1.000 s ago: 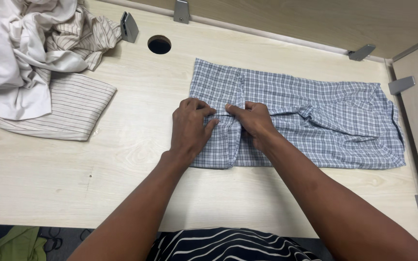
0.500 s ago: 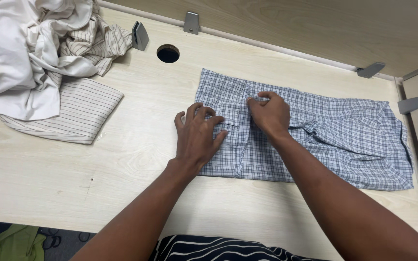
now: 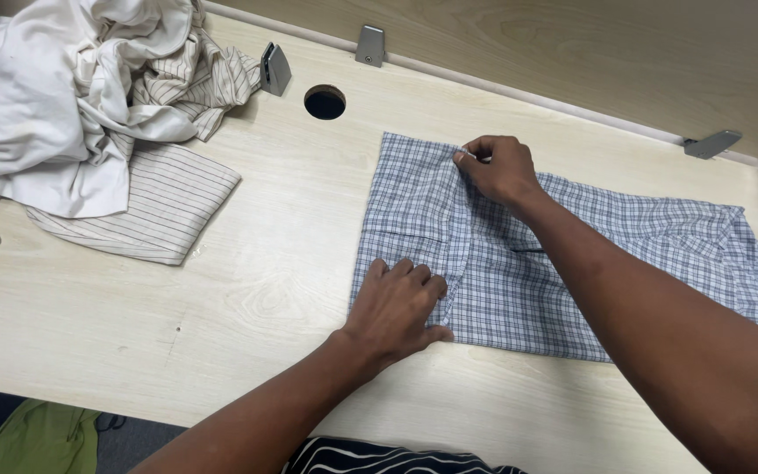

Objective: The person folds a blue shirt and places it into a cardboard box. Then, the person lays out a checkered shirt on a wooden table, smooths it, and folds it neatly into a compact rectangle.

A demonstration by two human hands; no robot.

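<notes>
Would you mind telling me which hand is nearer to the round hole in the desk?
Right. The right hand pinches the far edge of the checked shirt, just right of the hole; the left hand presses the shirt's near edge, farther away.

Both hands (image 3: 401,303) (image 3: 502,168) on a folded checked shirt (image 3: 519,254), pale desk (image 3: 247,290).

The left hand (image 3: 399,303) is lying palm down at the near side, fingers bent and pressing flat, its bare forearm running in from the near edge. The right hand (image 3: 497,168) is reaching to the far side, thumb and fingertips pinching together, its arm stretching diagonally from the near right.
</notes>
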